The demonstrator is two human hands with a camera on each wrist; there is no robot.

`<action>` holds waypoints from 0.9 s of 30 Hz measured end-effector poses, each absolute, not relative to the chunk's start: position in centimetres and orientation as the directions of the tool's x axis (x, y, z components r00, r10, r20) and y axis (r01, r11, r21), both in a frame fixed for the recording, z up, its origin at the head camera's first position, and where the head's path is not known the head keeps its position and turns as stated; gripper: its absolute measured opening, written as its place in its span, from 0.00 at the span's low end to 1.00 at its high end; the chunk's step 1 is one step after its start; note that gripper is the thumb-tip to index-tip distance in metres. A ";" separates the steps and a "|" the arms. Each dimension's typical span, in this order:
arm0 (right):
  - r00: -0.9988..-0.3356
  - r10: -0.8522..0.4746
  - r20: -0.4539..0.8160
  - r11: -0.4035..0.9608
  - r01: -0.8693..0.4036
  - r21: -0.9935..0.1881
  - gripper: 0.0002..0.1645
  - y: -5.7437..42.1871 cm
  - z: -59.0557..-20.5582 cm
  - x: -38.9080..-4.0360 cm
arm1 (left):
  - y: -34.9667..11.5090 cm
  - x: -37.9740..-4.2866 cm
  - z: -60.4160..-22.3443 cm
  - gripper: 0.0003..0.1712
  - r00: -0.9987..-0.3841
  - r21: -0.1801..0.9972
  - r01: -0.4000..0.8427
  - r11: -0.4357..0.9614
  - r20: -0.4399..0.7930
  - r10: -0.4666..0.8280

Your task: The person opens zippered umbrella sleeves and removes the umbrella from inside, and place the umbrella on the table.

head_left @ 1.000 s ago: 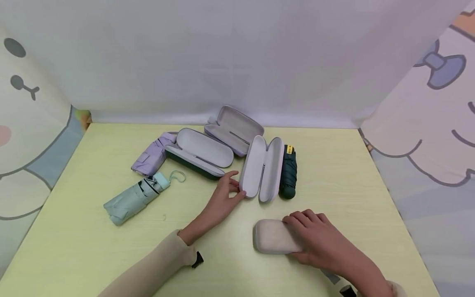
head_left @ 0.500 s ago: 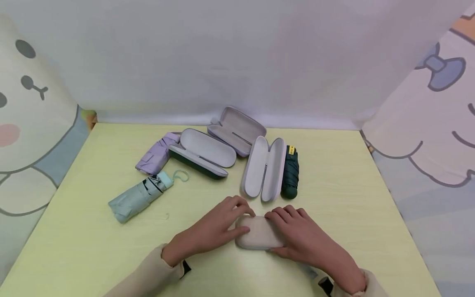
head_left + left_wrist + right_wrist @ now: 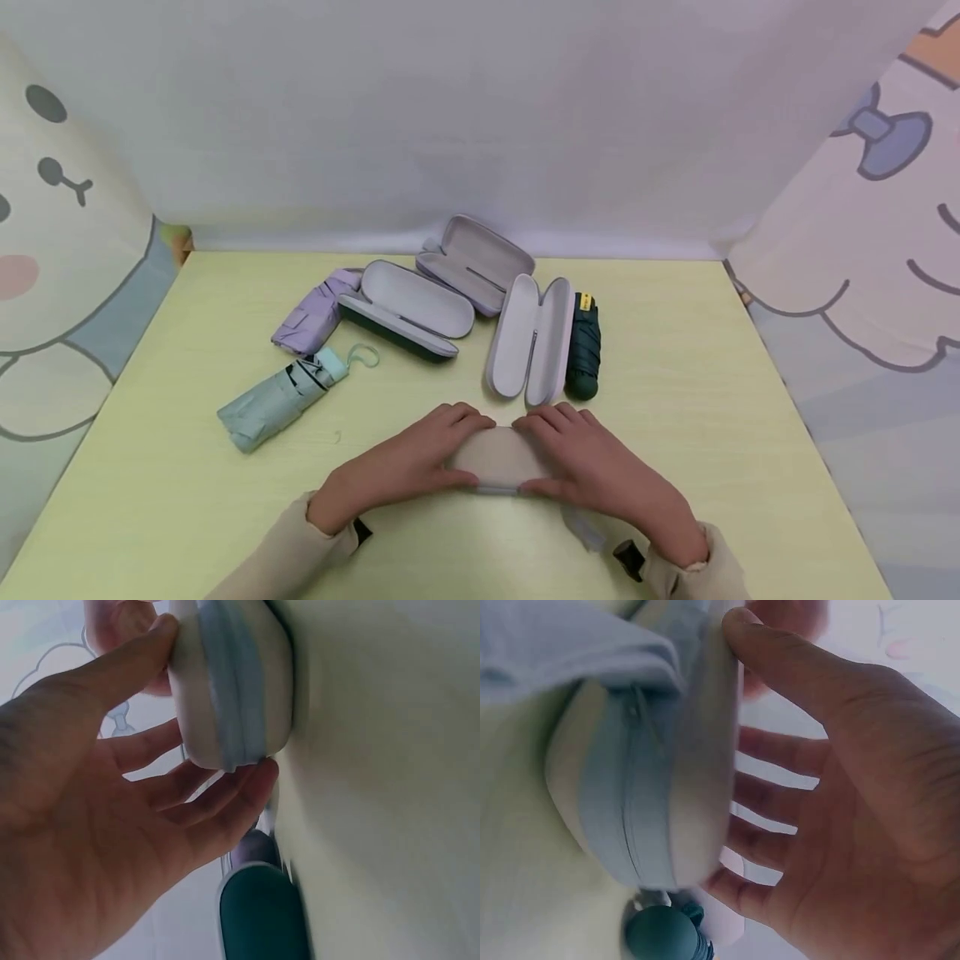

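Observation:
A beige zip case (image 3: 495,457) lies on the table close to the person, long side facing them. My left hand (image 3: 408,458) grips its left end, thumb along the near side and fingers at the far side. At the right end my right hand (image 3: 600,462) holds it the same way. In the left wrist view, a pale blue band runs round the case (image 3: 232,690), with fingertips at its edge. The right wrist view shows the zip on the case (image 3: 645,787) and a pale blue strap (image 3: 577,645) across its near end.
Beyond the hands lie three open glasses cases: dark green outside (image 3: 412,308), lilac (image 3: 480,262) and whitish (image 3: 517,342). A dark green folded umbrella (image 3: 583,350) lies right of them. Purple (image 3: 315,312) and mint (image 3: 277,400) folded umbrellas lie left. Cloth hangs behind the table.
My left hand has left the whitish glasses case and taken hold of the zip case's left end. The zip case and my right hand have moved left.

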State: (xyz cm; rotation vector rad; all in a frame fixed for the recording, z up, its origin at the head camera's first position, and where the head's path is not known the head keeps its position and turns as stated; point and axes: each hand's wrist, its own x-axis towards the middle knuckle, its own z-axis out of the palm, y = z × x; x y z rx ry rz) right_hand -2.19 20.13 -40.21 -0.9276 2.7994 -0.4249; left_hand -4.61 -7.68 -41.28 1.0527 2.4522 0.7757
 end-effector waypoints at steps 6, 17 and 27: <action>-0.778 -0.613 -0.139 0.740 -0.502 -0.447 0.31 21.0 -39.6 -3.1 | -8.8 -5.0 -41.0 0.38 -0.649 0.608 0.556 0.567 -0.108 0.753; -0.779 -0.569 -0.264 0.741 -0.346 -0.576 0.34 22.3 -39.3 -2.9 | -9.6 -5.0 -40.4 0.38 -0.640 0.577 0.564 0.590 -0.146 0.755; -0.843 -0.395 -0.364 0.624 0.045 -0.780 0.46 23.0 -40.9 0.0 | -9.4 -4.0 -40.5 0.38 -0.655 0.511 0.597 0.618 -0.134 0.743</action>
